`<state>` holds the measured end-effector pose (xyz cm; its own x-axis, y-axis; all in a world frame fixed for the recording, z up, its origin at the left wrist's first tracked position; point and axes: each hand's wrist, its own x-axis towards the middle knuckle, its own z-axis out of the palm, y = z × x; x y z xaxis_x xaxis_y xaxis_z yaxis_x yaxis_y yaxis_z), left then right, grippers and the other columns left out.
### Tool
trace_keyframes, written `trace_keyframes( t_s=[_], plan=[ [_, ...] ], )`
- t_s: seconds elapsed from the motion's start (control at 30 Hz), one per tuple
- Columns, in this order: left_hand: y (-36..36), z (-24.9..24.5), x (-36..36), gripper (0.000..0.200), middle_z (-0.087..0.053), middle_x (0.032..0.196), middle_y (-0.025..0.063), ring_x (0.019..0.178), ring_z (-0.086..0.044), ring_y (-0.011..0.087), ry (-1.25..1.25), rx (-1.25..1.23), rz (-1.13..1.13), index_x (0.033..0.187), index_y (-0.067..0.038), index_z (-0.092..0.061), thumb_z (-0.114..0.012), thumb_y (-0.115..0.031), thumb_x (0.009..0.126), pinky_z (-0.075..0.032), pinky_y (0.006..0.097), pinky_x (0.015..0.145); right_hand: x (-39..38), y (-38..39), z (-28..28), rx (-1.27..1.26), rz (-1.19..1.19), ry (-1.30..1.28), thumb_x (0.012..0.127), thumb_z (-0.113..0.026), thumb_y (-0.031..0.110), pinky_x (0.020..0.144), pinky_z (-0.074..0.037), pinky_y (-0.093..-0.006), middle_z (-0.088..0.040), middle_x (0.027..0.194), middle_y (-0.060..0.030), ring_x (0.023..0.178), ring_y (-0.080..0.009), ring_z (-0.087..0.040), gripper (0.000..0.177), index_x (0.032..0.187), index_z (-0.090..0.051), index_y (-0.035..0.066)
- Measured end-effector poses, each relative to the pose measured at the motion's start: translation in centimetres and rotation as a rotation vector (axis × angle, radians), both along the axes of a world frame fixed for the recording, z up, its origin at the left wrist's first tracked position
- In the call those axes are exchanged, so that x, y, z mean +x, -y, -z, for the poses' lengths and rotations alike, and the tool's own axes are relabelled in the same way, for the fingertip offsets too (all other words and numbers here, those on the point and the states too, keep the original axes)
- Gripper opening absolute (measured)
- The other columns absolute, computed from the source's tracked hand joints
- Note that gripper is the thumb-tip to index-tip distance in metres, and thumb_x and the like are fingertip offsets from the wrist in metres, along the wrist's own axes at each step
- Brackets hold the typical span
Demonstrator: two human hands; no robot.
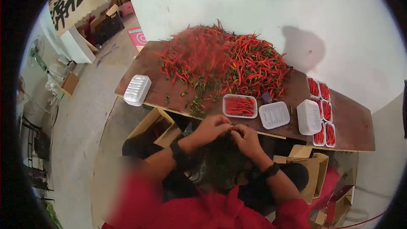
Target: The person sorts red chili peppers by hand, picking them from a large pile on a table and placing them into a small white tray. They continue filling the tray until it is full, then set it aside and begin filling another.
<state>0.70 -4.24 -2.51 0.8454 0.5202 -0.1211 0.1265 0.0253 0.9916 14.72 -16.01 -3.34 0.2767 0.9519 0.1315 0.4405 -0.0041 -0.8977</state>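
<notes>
My left hand [213, 129] and my right hand [247, 139] meet in front of the table's near edge, over my lap. Both have thumb and fingers pinched together, almost touching. What lies between the fingertips is too small to make out. Just beyond them, a white tray [240, 106] holds red chili peppers laid lengthwise. To its right is another white tray [274, 115] with its ridged bottom showing. A large heap of red chili peppers [254, 65] covers the back of the table, with green stems and scraps [196, 105] along its front.
The brown table [352, 123] stands against a white wall. A tall white stack of trays [309, 117] is beside several filled chili trays [325, 111] at right. More stacked trays [137, 90] sit at left. Open cardboard boxes [157, 127] flank my legs.
</notes>
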Motion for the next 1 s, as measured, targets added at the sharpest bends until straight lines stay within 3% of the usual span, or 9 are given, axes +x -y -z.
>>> trace_keyframes(
  t_s=[0.47, 0.57, 0.63, 0.73, 0.8, 0.83, 0.9, 0.93, 1.0],
  plan=[
    [-1.6, 1.7, 2.9, 0.017, -0.059, 0.083, -0.0017, 0.074, -0.052, 0.0064, -0.051, -0.171, -0.158, 0.097, -0.003, -0.059, -0.059, -0.017, 0.087, -0.044, 0.0247, 0.069, 2.7, -2.5, 3.3, -0.173, 0.089, -0.109, 0.084, -0.057, 0.009, 0.056, -0.044, -0.0235, -0.063, 0.07, -0.0042, 0.061, -0.0075, -0.055, 0.015, 0.09, -0.062, -0.004],
    [-1.1, 1.4, 2.9, 0.016, -0.061, 0.085, 0.0021, 0.076, -0.057, 0.0134, -0.009, 0.012, -0.178, 0.095, -0.004, -0.06, -0.061, -0.015, 0.084, -0.046, 0.0282, 0.071, 2.8, -3.0, 2.7, -0.209, 0.109, -0.1, 0.084, -0.058, 0.009, 0.054, -0.044, -0.0236, -0.062, 0.066, -0.0033, 0.058, -0.0073, -0.055, 0.014, 0.085, -0.063, -0.004],
    [-0.9, 1.3, 2.7, 0.017, -0.062, 0.09, 0.0085, 0.081, -0.06, 0.0233, -0.012, 0.563, -0.113, 0.095, -0.004, -0.06, -0.063, -0.012, 0.08, -0.047, 0.0327, 0.074, 2.8, -3.1, 2.5, -0.224, 0.122, -0.102, 0.084, -0.058, 0.009, 0.053, -0.043, -0.0238, -0.062, 0.064, -0.003, 0.057, -0.007, -0.054, 0.015, 0.082, -0.064, -0.004],
    [-0.7, 0.4, 2.5, 0.019, -0.061, 0.093, 0.0134, 0.086, -0.06, 0.0286, 0.147, 0.827, 0.024, 0.097, -0.005, -0.06, -0.063, -0.009, 0.078, -0.048, 0.0358, 0.075, 2.7, -3.1, 2.6, -0.278, 0.128, -0.176, 0.083, -0.06, 0.011, 0.051, -0.043, -0.0271, -0.063, 0.065, -0.0061, 0.055, -0.0092, -0.055, 0.016, 0.079, -0.064, -0.003],
    [-1.0, 0.3, 2.6, 0.018, -0.061, 0.093, 0.0136, 0.087, -0.06, 0.0286, 0.145, 0.763, -0.054, 0.097, -0.004, -0.06, -0.061, -0.008, 0.08, -0.048, 0.0366, 0.075, 2.4, -2.9, 2.4, -0.112, -0.095, 0.178, 0.082, -0.062, 0.014, 0.053, -0.044, -0.0307, -0.064, 0.066, -0.0091, 0.054, -0.0125, -0.055, 0.017, 0.078, -0.064, -0.002],
    [-1.3, 0.2, 2.6, 0.018, -0.061, 0.093, 0.0138, 0.088, -0.06, 0.0286, 0.145, 0.703, -0.132, 0.098, -0.003, -0.06, -0.059, -0.008, 0.081, -0.048, 0.0375, 0.076, 2.2, -3.1, 1.3, -0.114, -0.096, 0.175, 0.082, -0.062, 0.014, 0.053, -0.044, -0.0307, -0.064, 0.066, -0.0091, 0.054, -0.0125, -0.055, 0.017, 0.078, -0.064, -0.002],
    [-2.1, -0.2, 2.4, 0.018, -0.06, 0.094, 0.0143, 0.088, -0.06, 0.0296, 0.029, 0.641, -0.143, 0.099, -0.003, -0.06, -0.058, -0.008, 0.082, -0.048, 0.0375, 0.076, 2.1, -3.5, -1.2, -0.542, -0.295, 0.146, 0.081, -0.065, 0.016, 0.057, -0.046, -0.0323, -0.065, 0.07, -0.0123, 0.057, -0.0147, -0.057, 0.018, 0.082, -0.064, -0.002],
    [-2.4, -0.3, 2.2, 0.019, -0.06, 0.095, 0.0149, 0.089, -0.06, 0.0307, -0.083, 0.578, -0.154, 0.101, -0.003, -0.06, -0.056, -0.008, 0.083, -0.048, 0.0376, 0.076, 2.1, -3.4, -0.9, -0.544, -0.297, 0.144, 0.081, -0.065, 0.016, 0.057, -0.046, -0.0323, -0.065, 0.07, -0.0123, 0.057, -0.0147, -0.057, 0.018, 0.082, -0.064, -0.002],
    [-2.8, 0.0, 1.8, 0.021, -0.061, 0.096, 0.0151, 0.09, -0.06, 0.0313, -0.102, 0.636, -0.104, 0.103, -0.003, -0.06, -0.056, -0.009, 0.084, -0.048, 0.0376, 0.077, 2.1, -3.2, 0.1, -0.195, -0.003, -0.005, 0.079, -0.067, 0.014, 0.059, -0.047, -0.0287, -0.065, 0.074, -0.0095, 0.061, -0.012, -0.057, 0.019, 0.088, -0.063, -0.002]
  ],
)
